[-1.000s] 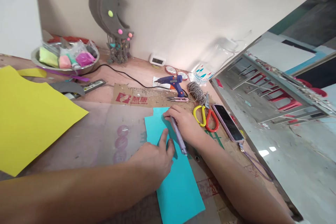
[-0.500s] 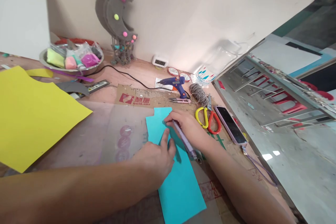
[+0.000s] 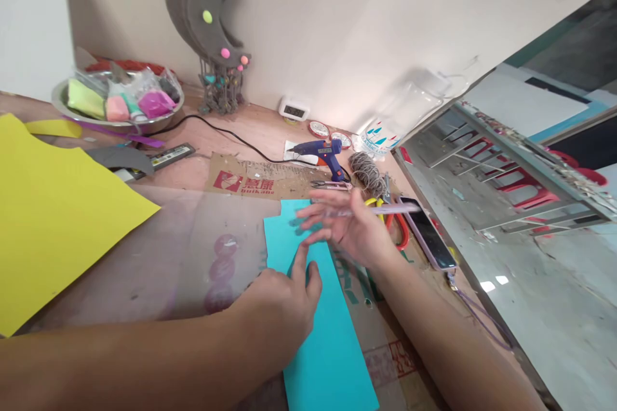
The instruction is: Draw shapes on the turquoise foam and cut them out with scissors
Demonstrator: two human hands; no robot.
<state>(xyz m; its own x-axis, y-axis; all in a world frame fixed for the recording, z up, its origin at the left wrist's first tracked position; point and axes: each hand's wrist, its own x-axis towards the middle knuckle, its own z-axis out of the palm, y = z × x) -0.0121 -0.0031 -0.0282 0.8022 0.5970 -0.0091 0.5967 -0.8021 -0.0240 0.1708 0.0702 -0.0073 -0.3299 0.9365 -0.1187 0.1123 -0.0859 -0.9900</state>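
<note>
A turquoise sheet of paper (image 3: 332, 347), with a stepped notch at its top left corner, lies on the covered tabletop. My left hand (image 3: 282, 305) rests on this sheet, its index finger stretched forward and the other fingers partly bent; nothing shows in its grasp. Over the upper part of the paper, my right hand (image 3: 359, 231) is turned palm up with its fingers spread and somewhat blurred. A lilac pen (image 3: 398, 209) sits across it, held at the thumb, pointing right over the scissors (image 3: 401, 231) and the phone (image 3: 427, 234).
A large yellow sheet (image 3: 62, 218) covers the left side. Behind stand a metal bowl (image 3: 62, 103) of bagged clay, a glue gun (image 3: 321, 151) with a black cord, grey twine (image 3: 366, 173), a small digital clock (image 3: 294, 109) and a clear jug (image 3: 409, 103). The table's right edge drops to the floor.
My right hand has lifted from the paper and rolled palm up, swinging the pen from pointing down-right to nearly level. My left hand stays on the turquoise sheet. The view has shifted slightly.
</note>
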